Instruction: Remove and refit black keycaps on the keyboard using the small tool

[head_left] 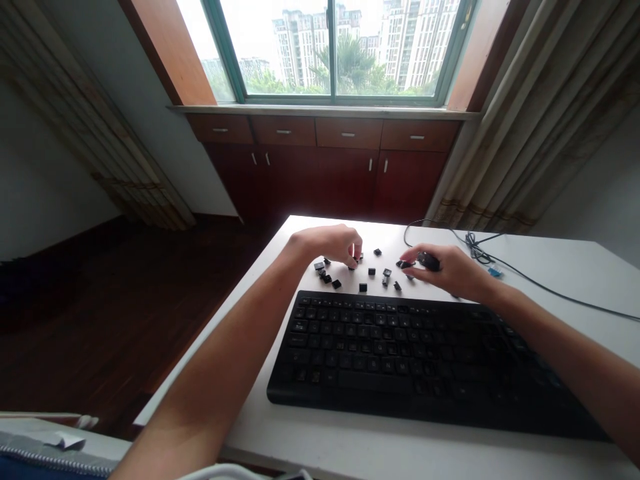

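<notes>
A black keyboard [415, 353] lies on the white table [550, 267] in front of me. Several loose black keycaps [373, 272] are scattered on the table just beyond it. My left hand [333, 243] hovers over the left part of the scatter with fingers curled downward, fingertips pinched at a keycap. My right hand [447, 267] rests at the right of the scatter, holding a small black keycap [405, 265] between thumb and fingers and a dark rounded object [429, 261] under the palm.
A black cable [525, 280] with a blue connector [495, 270] runs across the table's right side. Beyond the table stand dark wooden cabinets [330, 167] under a window, with curtains [540, 113] on the right. The table's left edge drops to a wooden floor.
</notes>
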A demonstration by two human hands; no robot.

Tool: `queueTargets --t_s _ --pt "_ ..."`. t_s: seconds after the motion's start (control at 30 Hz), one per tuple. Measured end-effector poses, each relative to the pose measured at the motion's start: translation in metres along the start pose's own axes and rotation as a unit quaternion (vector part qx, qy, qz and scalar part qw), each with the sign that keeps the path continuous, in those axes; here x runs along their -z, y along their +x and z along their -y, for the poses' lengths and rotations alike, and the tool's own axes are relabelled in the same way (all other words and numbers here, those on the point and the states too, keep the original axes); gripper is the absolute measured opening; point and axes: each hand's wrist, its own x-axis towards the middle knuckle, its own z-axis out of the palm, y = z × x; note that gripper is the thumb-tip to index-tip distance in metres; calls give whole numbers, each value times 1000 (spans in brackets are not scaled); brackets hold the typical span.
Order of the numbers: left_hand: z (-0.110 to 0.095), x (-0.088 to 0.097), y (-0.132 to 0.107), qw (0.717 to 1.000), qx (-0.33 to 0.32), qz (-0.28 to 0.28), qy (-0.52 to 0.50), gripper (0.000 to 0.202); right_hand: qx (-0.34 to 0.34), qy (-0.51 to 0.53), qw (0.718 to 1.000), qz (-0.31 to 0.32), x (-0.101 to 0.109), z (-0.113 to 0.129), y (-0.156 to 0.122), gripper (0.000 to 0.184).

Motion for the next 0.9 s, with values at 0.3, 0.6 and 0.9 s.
queueTargets --t_s 0.3,0.6,0.9 --pt "-1 -3 4 1000 -12 4 -7 34 72 -39 997 -12 -5 3 8 32" --pt "-7 -7 8 998 -52 -16 -4 29 1 28 999 -18 -15 -2 25 36" --pt "-14 -5 5 997 -76 -2 1 24 -54 67 996 -24 -19 -4 38 42"
